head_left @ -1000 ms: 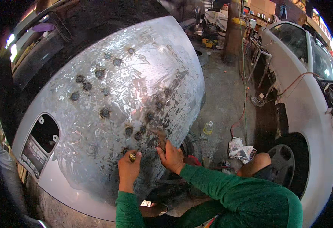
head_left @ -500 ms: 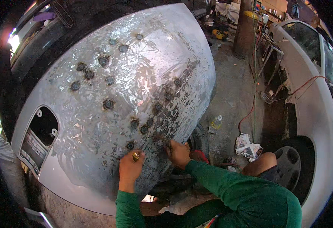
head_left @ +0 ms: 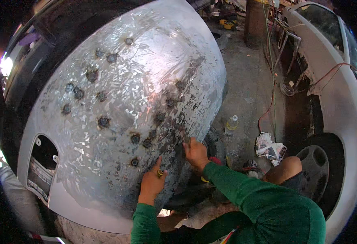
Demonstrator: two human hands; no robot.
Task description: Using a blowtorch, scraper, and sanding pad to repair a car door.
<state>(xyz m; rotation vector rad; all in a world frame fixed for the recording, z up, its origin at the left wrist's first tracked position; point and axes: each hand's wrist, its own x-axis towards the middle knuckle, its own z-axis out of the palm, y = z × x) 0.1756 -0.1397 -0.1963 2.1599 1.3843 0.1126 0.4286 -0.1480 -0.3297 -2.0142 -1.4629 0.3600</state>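
Note:
A grey car body panel (head_left: 105,162), its paint worn to patchy bare metal, fills the left and middle. Several dark round weld-like marks (head_left: 104,122) dot it. Low on the panel, my left hand (head_left: 152,186) has its index finger stretched against the surface, the other fingers curled. A small brass-coloured piece (head_left: 159,173) shows between finger and thumb; its kind is unclear. To its right, my right hand (head_left: 196,153) is closed close to the darkened, scuffed area, thumb and fingertips toward the metal. What it grips, if anything, is hidden.
A tyre (head_left: 213,142) sits under the panel's right edge. Beyond it, a clear bottle (head_left: 231,123) and crumpled printed paper (head_left: 270,147) lie on the floor, with a red hose (head_left: 264,118) nearby. A pale car (head_left: 339,118) stands along the right.
My left hand has shifted right and its index finger now extends upward. My right hand has moved slightly right. The view has tilted a little, so the panel sits differently.

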